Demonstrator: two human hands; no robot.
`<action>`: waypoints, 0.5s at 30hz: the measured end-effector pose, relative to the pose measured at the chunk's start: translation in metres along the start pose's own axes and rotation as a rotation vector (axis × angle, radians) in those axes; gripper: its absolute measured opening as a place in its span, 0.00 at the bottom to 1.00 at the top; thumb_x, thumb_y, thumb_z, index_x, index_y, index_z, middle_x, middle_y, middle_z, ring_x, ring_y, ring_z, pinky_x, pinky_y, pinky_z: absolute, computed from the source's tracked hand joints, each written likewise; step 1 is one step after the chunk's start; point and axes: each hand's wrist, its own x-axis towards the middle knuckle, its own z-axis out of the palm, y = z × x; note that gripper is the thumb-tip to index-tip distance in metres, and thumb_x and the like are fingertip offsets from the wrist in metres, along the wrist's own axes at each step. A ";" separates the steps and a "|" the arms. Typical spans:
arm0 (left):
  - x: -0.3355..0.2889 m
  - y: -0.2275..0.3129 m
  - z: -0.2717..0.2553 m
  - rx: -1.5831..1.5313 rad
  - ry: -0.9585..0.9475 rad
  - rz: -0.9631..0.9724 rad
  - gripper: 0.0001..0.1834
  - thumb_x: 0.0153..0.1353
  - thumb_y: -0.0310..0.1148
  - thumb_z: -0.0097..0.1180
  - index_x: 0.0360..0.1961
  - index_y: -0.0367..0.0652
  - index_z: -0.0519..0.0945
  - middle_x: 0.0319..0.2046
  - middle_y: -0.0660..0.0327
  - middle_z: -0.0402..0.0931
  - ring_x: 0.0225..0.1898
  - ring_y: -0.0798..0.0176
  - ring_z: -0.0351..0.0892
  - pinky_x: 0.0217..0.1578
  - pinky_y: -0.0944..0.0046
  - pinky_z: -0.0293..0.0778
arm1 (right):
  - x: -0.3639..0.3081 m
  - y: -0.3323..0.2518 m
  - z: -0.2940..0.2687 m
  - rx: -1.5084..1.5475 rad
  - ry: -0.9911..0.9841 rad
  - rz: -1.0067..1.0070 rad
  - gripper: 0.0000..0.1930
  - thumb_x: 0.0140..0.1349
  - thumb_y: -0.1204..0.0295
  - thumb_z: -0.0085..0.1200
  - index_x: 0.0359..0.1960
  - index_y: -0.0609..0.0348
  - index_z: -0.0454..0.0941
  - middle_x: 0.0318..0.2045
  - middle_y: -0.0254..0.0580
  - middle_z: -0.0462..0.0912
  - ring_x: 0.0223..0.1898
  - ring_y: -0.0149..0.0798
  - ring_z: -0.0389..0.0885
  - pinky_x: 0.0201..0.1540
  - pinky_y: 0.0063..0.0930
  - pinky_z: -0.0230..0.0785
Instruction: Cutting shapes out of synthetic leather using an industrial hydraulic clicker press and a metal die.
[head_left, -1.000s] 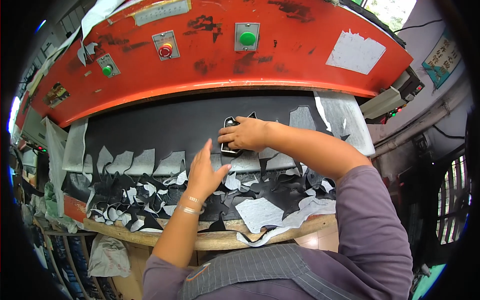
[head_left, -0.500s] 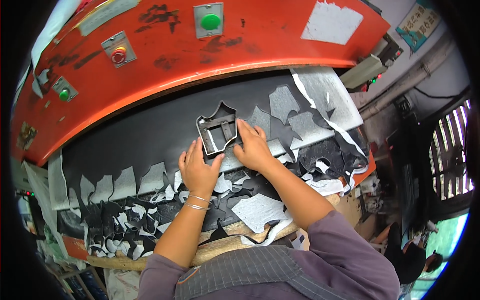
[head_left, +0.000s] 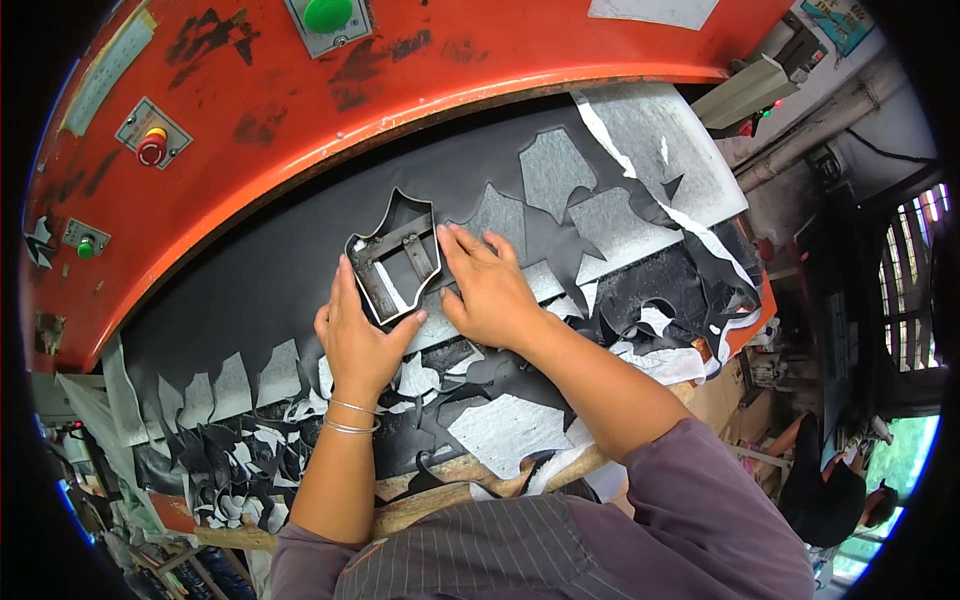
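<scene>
A metal cutting die [head_left: 372, 246] with a pointed outline and inner crossbars lies on a black sheet [head_left: 290, 255] that looks like leather with a pale backing. My left hand [head_left: 360, 345] holds its lower end, fingers along the left edge and thumb by the lower corner. My right hand [head_left: 490, 290] rests its fingertips against the die's right edge, with its thumb tucked near the lower right side. Just right of the die, a cut-out gap [head_left: 498, 222] of the die's kind of shape shows the pale board beneath, with more gaps beside it.
Above the sheet spans a red machine beam [head_left: 420, 60] with a green button [head_left: 327, 12] and a red stop knob [head_left: 152, 148]. Black and white scraps [head_left: 250, 455] are heaped along the near edge. A larger pale scrap [head_left: 508, 432] lies by my right forearm. Another person [head_left: 830, 490] is at far right.
The view has shifted and turned, so the beam sits higher and the die farther left in the picture. Both hands stay against the die, with only small finger shifts.
</scene>
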 end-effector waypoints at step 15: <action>-0.009 0.002 -0.009 -0.069 -0.007 -0.039 0.57 0.43 0.47 0.70 0.67 0.28 0.51 0.62 0.37 0.60 0.64 0.44 0.60 0.61 0.50 0.54 | -0.004 -0.003 -0.007 -0.007 -0.082 -0.013 0.35 0.59 0.63 0.51 0.64 0.71 0.56 0.60 0.60 0.68 0.67 0.51 0.59 0.67 0.49 0.45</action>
